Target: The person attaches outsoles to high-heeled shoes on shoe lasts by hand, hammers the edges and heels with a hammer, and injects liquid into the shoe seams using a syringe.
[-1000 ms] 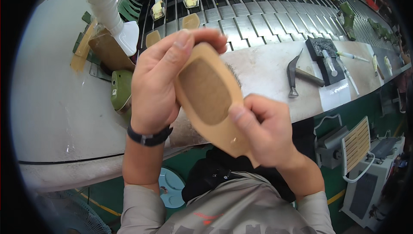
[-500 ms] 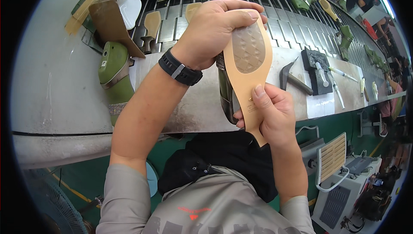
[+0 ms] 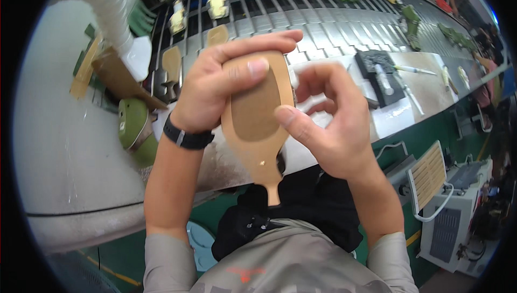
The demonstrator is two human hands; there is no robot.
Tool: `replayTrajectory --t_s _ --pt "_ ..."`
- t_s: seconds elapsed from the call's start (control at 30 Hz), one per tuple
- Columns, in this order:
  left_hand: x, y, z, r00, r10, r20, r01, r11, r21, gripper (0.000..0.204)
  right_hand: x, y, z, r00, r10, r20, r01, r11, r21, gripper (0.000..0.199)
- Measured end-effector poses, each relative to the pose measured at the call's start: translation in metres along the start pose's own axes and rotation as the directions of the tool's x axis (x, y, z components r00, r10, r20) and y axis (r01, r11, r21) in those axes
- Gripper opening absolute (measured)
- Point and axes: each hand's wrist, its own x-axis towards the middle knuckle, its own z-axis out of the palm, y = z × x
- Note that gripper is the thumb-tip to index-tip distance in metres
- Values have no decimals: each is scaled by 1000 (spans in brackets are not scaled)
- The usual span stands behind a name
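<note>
A tan shoe sole (image 3: 249,150) with a large brown oval on its wide end faces up over the bench edge, its narrow tail pointing toward me. My left hand (image 3: 215,80) is closed around the wide end, thumb flat on the oval and fingers over the far edge. Against the sole's right edge rests the thumb of my right hand (image 3: 334,118); its fingers curl beside that edge, somewhat blurred. A dark part of a shoe (image 3: 281,162) shows beneath the sole, mostly hidden by it.
Beyond the bench runs a slatted metal conveyor (image 3: 301,26) carrying shoe parts. At left stand a green shoe (image 3: 134,123), a cardboard piece (image 3: 121,75) and a white hose (image 3: 102,2). A black block (image 3: 379,75) and a brush (image 3: 414,69) lie at right.
The sole has moved left and toward me. My right hand has left its narrow end and come up to the right edge of the wide part. My left hand still grips the wide end.
</note>
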Motion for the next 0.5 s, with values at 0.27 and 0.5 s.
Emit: replayTrajectory --t_s 0.27,0.5 --pt "-37 -80 -10 884 -370 -285 181 834 -522 71 12 14 -86 920 334 205 -349 936 41 35" --pt "-87 -137 53 609 -151 -779 47 987 -154 60 -132 55 -55 705 709 -6 -409 413 814 39"
